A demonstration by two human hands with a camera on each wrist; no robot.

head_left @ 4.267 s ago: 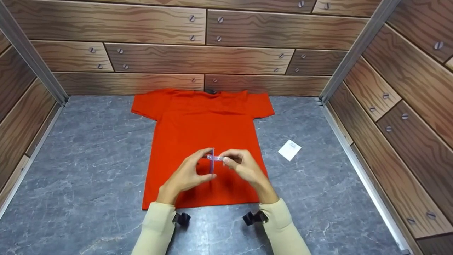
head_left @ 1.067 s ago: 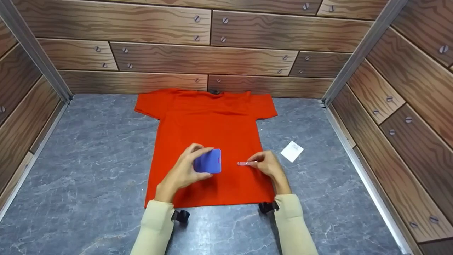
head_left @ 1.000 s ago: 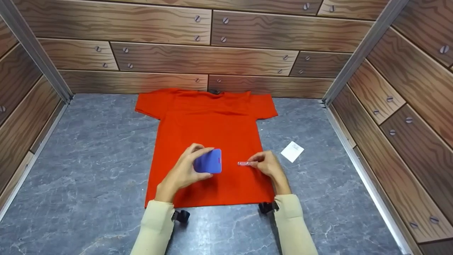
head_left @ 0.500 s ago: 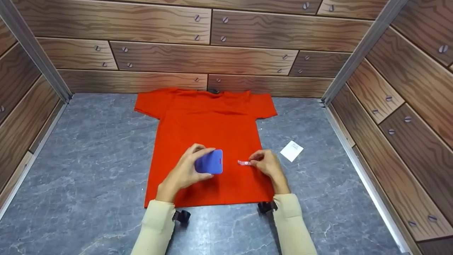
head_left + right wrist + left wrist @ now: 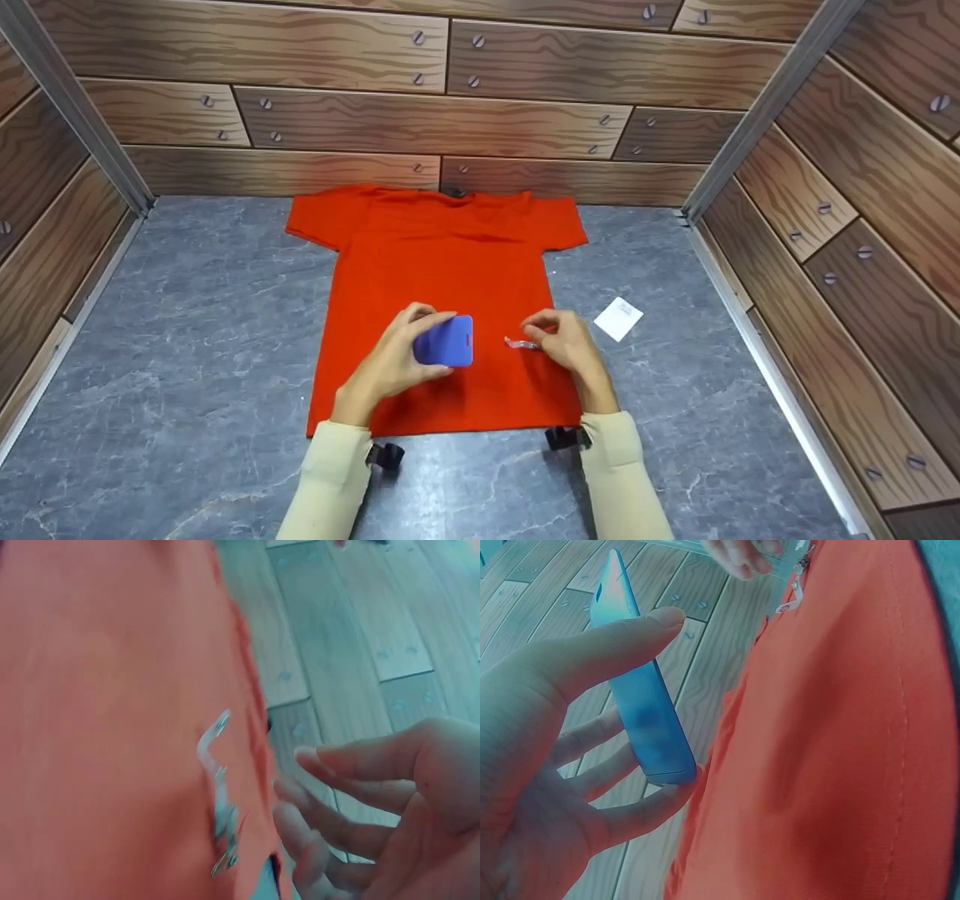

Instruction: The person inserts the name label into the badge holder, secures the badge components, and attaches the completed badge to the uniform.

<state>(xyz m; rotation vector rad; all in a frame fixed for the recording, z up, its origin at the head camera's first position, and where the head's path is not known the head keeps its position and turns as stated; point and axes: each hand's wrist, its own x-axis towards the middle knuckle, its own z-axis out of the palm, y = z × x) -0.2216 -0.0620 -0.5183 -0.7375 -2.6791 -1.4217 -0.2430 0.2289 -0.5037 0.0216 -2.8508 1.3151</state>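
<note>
My left hand [image 5: 390, 364] holds a flat blue-purple badge holder [image 5: 444, 342] by opposite edges, thumb on one and fingers on the other. A small slot near the holder's right end shows red through it. Below my right hand [image 5: 566, 343] is a clear badge strap clip [image 5: 520, 343] with metal parts. In the right wrist view, the strap clip [image 5: 217, 787] appears bent against the red T-shirt [image 5: 97, 727], its lower end blurred. My right fingers [image 5: 360, 757] are loosely bent and apart from it. The shirt lies spread out beneath both hands.
A small white card [image 5: 619, 319] lies on the grey marbled surface [image 5: 210, 337] right of the shirt. Wood-patterned panels [image 5: 322, 120] rise at the back and both sides, with metal corner strips [image 5: 739, 112].
Earlier the strap clip was at the holder's slot. It came away to the right in my right hand, which has now let it go. The holder turned its blue face into view.
</note>
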